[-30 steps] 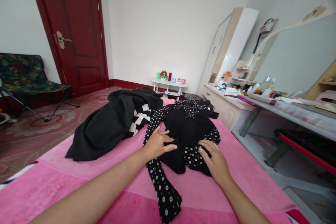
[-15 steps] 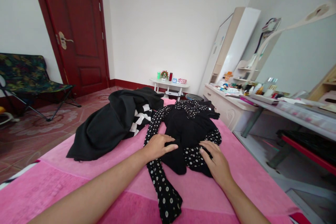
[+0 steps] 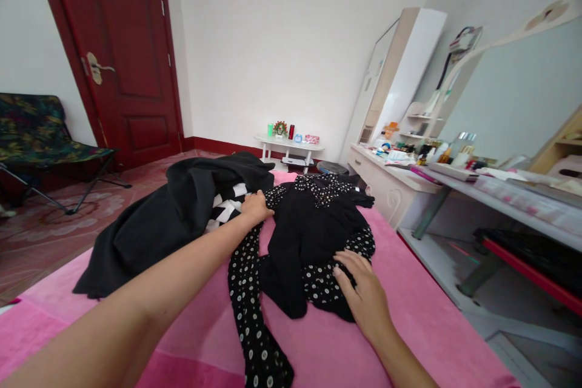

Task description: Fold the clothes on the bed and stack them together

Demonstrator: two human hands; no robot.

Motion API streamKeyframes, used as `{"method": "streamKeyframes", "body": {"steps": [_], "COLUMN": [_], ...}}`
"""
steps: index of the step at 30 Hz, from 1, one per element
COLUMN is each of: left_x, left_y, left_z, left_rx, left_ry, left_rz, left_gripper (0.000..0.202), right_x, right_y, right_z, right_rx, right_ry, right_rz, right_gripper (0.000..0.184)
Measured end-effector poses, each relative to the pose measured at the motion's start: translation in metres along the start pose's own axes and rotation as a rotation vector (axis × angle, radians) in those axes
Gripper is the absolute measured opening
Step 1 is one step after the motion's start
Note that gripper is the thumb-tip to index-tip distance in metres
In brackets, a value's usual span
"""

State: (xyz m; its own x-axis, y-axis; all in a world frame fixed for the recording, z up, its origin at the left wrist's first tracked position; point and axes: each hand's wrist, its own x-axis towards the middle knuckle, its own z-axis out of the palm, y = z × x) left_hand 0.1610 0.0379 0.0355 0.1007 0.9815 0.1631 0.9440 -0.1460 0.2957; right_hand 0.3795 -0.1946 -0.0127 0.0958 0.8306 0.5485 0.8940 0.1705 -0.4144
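A black blouse (image 3: 297, 230) with white-dotted sleeves and trim lies crumpled on a pink bed cover (image 3: 327, 345). My left hand (image 3: 257, 207) reaches to the upper part of its left sleeve, fingers curled round the dotted cloth; the fingertips are partly hidden. From there the sleeve (image 3: 248, 297) trails down toward me. My right hand (image 3: 361, 285) lies on the dotted cloth at the blouse's lower right, fingers stretched and slightly apart. Just left of my left hand is a heaped dark garment (image 3: 154, 218) with a black-and-white patterned part (image 3: 226, 209).
A folding chair (image 3: 54, 133) stands by the red door (image 3: 122, 60) at left. Beyond the bed is a small white table (image 3: 291, 142) with little items. To the right are a cluttered dresser (image 3: 395, 173), a mirror and a red-edged stool (image 3: 531, 273).
My left hand has moved forward and left from the blouse's middle to the upper sleeve, and its fingers have closed. The right hand stays on the cloth. The view has shifted slightly.
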Motion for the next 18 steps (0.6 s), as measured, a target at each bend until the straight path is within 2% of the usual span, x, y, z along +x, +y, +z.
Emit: {"method": "streamKeyframes", "body": {"steps": [4,7,9,12,14,16,18], "left_x": [0.017,0.015,-0.003,-0.065,-0.122,-0.175,-0.211], "left_y": [0.011,0.025,0.042,0.076,0.096,0.110,0.116], "left_z": [-0.011,-0.026,-0.039,-0.056,-0.058,-0.047,-0.030], "left_rx": [-0.013,-0.035,-0.134,-0.498,-0.684,-0.684,-0.597], "left_ry": [0.001,0.069,0.110,0.095,-0.015,-0.196,-0.350], "left_rz": [0.014,0.081,0.215,0.599,0.847,1.071,1.238], "left_gripper": [0.032,0.029,0.031,0.031,0.030,0.031,0.034], "right_x": [0.001,0.000,-0.001,-0.003,-0.001,0.003,0.004], "right_y": [0.000,-0.001,-0.002,-0.005,-0.007,-0.009,-0.007], "right_z": [-0.001,-0.003,-0.004,-0.009,-0.013,-0.019,-0.026], "right_rx": [0.030,0.072,0.135,0.311,0.478,0.645,0.733], "right_ry": [-0.008,-0.005,0.031,0.209,0.327,0.360,0.287], "right_rz": [0.019,0.043,0.072,0.162,0.268,0.416,0.582], "right_gripper": [0.028,0.027,0.028,0.032,0.039,0.050,0.059]}}
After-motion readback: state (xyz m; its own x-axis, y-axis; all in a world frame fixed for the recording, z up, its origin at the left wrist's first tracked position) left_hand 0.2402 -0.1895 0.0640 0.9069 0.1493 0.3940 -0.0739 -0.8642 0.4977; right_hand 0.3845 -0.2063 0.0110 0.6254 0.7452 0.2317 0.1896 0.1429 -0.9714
